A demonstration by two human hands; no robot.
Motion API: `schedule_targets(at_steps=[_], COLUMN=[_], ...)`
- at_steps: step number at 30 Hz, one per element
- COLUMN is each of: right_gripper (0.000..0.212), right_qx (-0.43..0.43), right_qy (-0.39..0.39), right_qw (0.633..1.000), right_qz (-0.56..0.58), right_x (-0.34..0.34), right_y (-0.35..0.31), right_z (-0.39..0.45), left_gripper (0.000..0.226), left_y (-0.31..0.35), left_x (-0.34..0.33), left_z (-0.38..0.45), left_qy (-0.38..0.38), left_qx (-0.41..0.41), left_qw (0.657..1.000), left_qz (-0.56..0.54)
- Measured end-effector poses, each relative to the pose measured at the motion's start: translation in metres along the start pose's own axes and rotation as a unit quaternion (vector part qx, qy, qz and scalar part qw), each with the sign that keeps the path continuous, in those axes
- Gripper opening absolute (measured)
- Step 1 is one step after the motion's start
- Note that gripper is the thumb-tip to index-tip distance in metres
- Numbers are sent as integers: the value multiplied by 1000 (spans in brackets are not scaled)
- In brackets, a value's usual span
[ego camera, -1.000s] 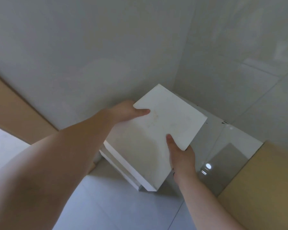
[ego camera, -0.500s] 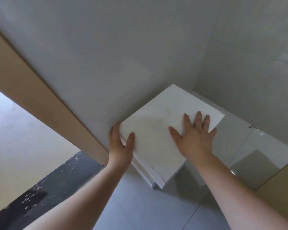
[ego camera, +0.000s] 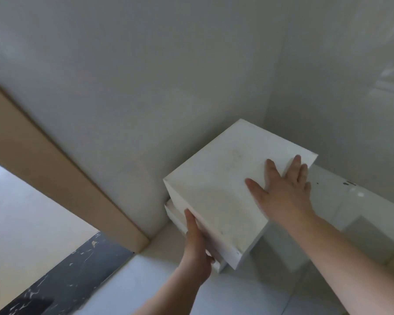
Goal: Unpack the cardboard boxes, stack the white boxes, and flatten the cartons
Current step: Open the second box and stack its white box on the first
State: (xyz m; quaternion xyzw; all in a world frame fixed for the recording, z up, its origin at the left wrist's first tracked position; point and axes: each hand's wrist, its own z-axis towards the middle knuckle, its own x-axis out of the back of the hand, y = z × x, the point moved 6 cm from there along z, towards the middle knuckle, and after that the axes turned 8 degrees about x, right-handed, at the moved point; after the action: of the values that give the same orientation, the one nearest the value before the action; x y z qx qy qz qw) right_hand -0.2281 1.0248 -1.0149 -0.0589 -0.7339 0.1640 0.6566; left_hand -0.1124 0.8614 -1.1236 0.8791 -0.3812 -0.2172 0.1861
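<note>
We press our right hand [ego camera: 282,192] flat and open on the top white box [ego camera: 223,192] — stiff, likely light — while our left hand [ego camera: 196,251], open too, steadies its side.

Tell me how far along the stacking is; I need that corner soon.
Done: the top white box sits on the lower white box in the corner. In hand: the right hand presses flat on top, the left hand squares the side. Left: no cartons are in view here.

Dim, soft, even light. Brightest patch at 9 o'clock, past the tan door frame [ego camera: 62,178]. Glossy floor [ego camera: 362,201] shows glare and reflections at 3 o'clock. Faint shadow under the white box [ego camera: 225,189]. Wide-angle bending, slight blur at edges.
</note>
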Motion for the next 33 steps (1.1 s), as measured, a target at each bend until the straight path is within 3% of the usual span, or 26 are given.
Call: schedule_targets(at_steps=[1,4,9,15,20,25,30,33], right_gripper=[83,98,100,94,99,134,135,139], right_qx=[-20,-80,-117,-127,-147,-151,-132,-119], right_qy=[4,18,69,125,142,149,196,189], right_qw=[999,986,955,948,936,903,864,863], right_qz=[35,146,262,265,286,374,445,452], right_x=[3,8,9,30,50,40,29,25], right_y=[9,34,74,110,141,160,160,144], right_z=[4,16,69,121,156,174,187,202], left_gripper=[83,124,117,156,148,147,150,150], left_y=[2,8,19,39,47,48,57,67], left_x=[-13,-54,-118,-176,-223,-235,-231,-227], left_z=[3,18,43,86,108,127,119,115], left_qy=[-16,-48,-57,-83,-132,-92,-139,-141], left_qx=[-1,4,21,23,-2,-23,-25,-6], left_qw=[1000,999,998,996,990,995,988,987], left_qz=[7,-8,-27,38,52,40,65,82])
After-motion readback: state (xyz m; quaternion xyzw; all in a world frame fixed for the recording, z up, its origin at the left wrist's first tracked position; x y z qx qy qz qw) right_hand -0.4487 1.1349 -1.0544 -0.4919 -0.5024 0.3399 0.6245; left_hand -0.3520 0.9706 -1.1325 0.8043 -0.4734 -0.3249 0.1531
